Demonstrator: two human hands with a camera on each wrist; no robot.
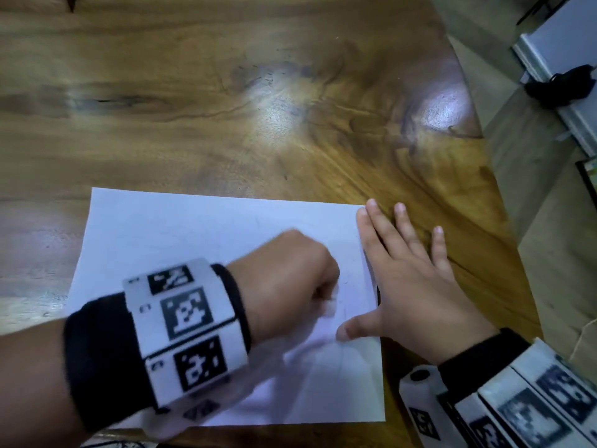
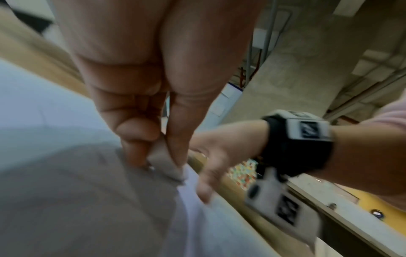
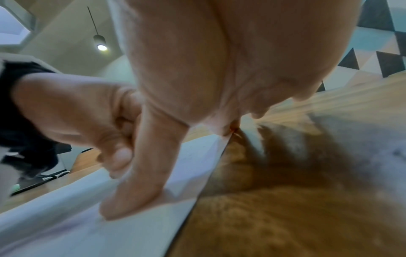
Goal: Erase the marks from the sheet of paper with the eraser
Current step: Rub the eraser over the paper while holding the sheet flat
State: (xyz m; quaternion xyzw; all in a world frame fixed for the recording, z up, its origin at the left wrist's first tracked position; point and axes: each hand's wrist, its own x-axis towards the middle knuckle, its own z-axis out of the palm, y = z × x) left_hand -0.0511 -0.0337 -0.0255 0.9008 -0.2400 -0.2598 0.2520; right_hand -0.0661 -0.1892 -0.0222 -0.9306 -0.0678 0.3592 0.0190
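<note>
A white sheet of paper lies on the wooden table, near its front right corner. My left hand is curled over the sheet's right part and pinches a small whitish eraser between thumb and fingers, its tip down on the paper. Faint pencil marks show just right of that hand. My right hand lies flat with straight fingers across the paper's right edge, thumb on the sheet, the other fingers on the wood.
The table's curved right edge runs close past my right hand, with floor and a pale board beyond it. Bare wood stretches behind and left of the sheet.
</note>
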